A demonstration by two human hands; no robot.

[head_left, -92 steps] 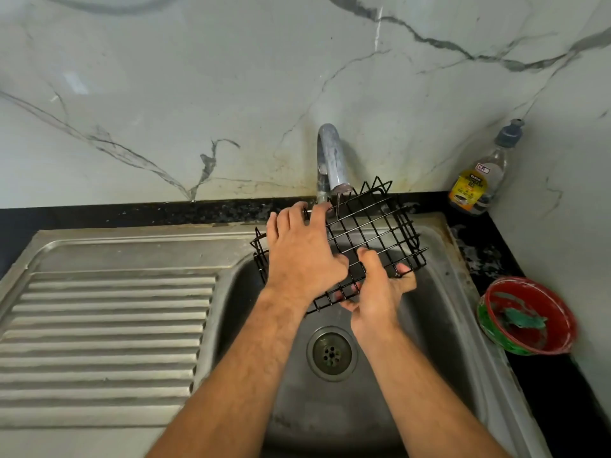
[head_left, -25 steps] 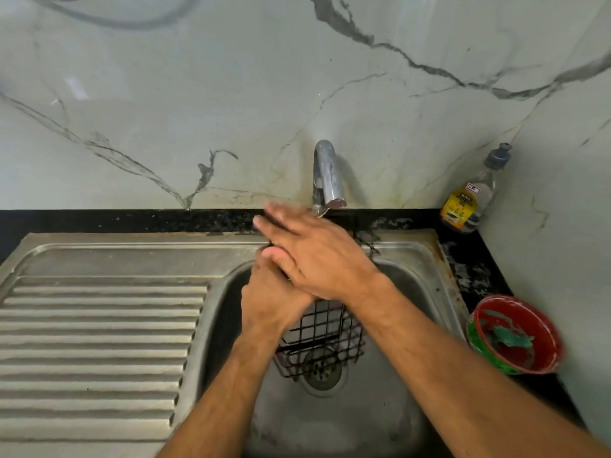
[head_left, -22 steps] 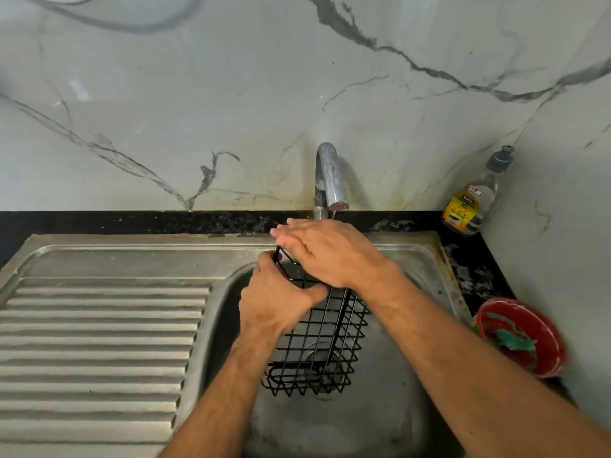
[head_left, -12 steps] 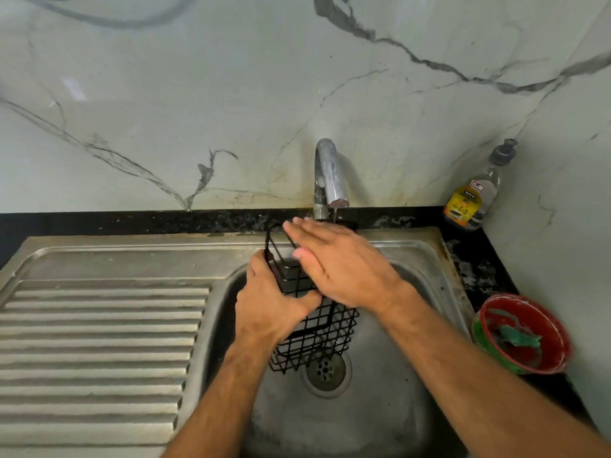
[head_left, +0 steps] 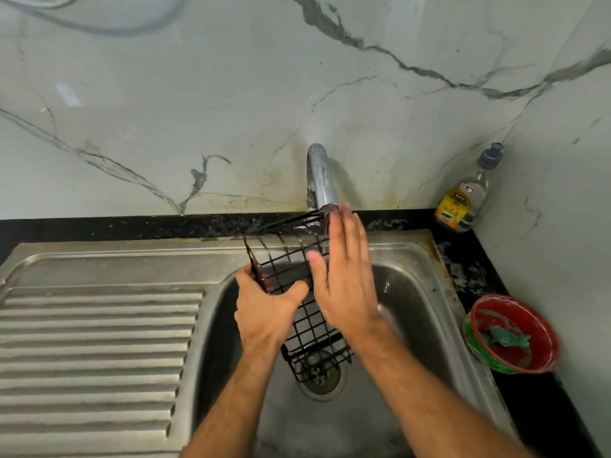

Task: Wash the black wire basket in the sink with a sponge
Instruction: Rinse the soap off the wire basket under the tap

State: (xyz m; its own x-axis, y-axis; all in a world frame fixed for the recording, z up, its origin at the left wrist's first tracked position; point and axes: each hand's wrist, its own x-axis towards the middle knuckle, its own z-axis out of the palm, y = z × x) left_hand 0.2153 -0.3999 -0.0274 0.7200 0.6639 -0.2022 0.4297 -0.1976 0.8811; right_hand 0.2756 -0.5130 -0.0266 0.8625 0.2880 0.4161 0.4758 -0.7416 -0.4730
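Observation:
The black wire basket [head_left: 289,262] stands on end over the steel sink [head_left: 413,292], its top under the tap [head_left: 319,180]. A thin stream of water runs from the spout. My left hand [head_left: 267,309] grips the basket's left side, thumb across the mesh. With straight fingers, my right hand [head_left: 345,276] lies flat against the basket's right face. A green sponge [head_left: 507,338] lies in the red bowl [head_left: 489,312] on the right counter, away from both hands.
A dish soap bottle [head_left: 464,196] stands in the back right corner on the black counter. The ribbed drainboard [head_left: 99,342] stretches to the left. The drain [head_left: 322,380] sits below the basket. A marble wall rises right behind the tap.
Since 3.7 s ago the basket went from lying tilted under the tap to standing on end. My right hand has slid up along its right face in the last half second.

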